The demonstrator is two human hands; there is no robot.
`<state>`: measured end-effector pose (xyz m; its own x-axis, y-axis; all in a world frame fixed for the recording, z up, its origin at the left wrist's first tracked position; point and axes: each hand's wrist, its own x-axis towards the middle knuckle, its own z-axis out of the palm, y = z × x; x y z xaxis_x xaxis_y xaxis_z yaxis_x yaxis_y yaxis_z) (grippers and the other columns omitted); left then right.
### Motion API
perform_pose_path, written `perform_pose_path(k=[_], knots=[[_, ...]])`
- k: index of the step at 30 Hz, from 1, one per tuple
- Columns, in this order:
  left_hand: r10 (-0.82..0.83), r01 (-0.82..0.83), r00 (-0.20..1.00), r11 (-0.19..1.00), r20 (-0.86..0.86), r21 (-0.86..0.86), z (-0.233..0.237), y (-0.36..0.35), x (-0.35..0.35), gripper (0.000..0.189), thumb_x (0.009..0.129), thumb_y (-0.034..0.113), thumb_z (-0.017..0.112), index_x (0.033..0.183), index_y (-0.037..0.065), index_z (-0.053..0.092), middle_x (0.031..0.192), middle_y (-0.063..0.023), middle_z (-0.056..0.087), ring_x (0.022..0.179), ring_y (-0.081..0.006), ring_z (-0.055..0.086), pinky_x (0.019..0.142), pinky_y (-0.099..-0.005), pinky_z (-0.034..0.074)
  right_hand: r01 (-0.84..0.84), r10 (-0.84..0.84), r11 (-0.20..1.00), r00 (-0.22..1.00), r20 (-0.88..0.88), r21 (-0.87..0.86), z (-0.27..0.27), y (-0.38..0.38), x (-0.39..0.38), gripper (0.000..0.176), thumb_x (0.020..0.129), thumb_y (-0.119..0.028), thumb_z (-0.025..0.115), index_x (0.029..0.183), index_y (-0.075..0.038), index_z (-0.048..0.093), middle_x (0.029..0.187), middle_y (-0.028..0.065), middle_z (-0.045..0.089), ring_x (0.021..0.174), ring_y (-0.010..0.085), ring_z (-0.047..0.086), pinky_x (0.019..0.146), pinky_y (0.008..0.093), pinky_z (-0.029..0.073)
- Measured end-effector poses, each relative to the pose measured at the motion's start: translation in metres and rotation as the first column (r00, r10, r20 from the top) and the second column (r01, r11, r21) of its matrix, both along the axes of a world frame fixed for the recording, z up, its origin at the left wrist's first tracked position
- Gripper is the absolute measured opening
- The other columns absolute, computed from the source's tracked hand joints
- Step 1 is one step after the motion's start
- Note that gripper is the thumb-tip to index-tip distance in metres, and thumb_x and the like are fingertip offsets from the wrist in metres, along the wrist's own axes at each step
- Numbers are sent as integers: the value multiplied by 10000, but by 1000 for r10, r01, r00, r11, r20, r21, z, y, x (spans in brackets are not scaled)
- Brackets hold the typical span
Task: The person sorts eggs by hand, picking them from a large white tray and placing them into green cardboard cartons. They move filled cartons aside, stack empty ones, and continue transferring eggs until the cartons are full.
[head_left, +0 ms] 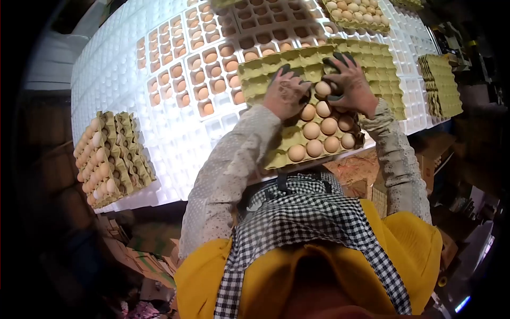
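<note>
My right hand [350, 85], with dark covers on its fingertips, curls round a pale egg [323, 89] above a yellow-green pulp egg tray [253, 77]. My left hand [288, 94], with dark fingertip covers too, is bent over the same tray, just left of that egg. Its fingers curl downward, and what lies under them is hidden. Several brown eggs [329, 126] sit in the tray's cups on the side nearest me. Another pulp tray [380, 69] lies behind and to the right of my right hand, its visible cups holding no eggs.
White plastic trays [175, 159] cover the table, several of their cells holding brown eggs [219, 85]. Egg-filled pulp trays [114, 159] stand on edge at the left. Stacked pulp trays [441, 85] stand at the right, and a full egg tray [358, 15] lies at the back.
</note>
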<state>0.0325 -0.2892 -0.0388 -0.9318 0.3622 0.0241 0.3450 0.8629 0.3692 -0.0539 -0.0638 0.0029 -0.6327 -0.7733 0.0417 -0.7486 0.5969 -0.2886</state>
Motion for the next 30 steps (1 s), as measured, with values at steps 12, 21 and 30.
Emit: perform_pose_path(k=[12, 21, 30], knots=[[152, -124, 973, 979, 175, -160, 44, 67, 4, 438, 768, 401, 728, 1111, 131, 690, 1012, -119, 595, 965, -297, 642, 855, -389, 518, 87, -86, 891, 996, -24, 446, -1, -1, -7, 415, 843, -445, 640, 1055, -88, 647, 911, 96, 703, 896, 270, 683, 764, 407, 531], [94, -562, 817, -94, 569, 822, 39, 5, 64, 494, 809, 171, 636, 1283, 50, 561, 1187, -92, 605, 1020, -192, 605, 818, -291, 535, 300, 165, 869, 576, 801, -394, 29, 91, -15, 489, 783, -240, 713, 1252, -126, 634, 1220, 95, 608, 1007, 209, 636, 835, 332, 558], [402, -268, 875, 866, 269, -423, 48, 66, 40, 353, 795, 406, 698, 1082, 208, 639, 1191, -159, 543, 995, -285, 661, 756, -424, 535, -186, 246, 912, 961, -124, 364, 8, 20, 17, 117, 700, -151, 698, 815, -165, 715, 1170, 110, 548, 944, 285, 611, 722, 386, 545]])
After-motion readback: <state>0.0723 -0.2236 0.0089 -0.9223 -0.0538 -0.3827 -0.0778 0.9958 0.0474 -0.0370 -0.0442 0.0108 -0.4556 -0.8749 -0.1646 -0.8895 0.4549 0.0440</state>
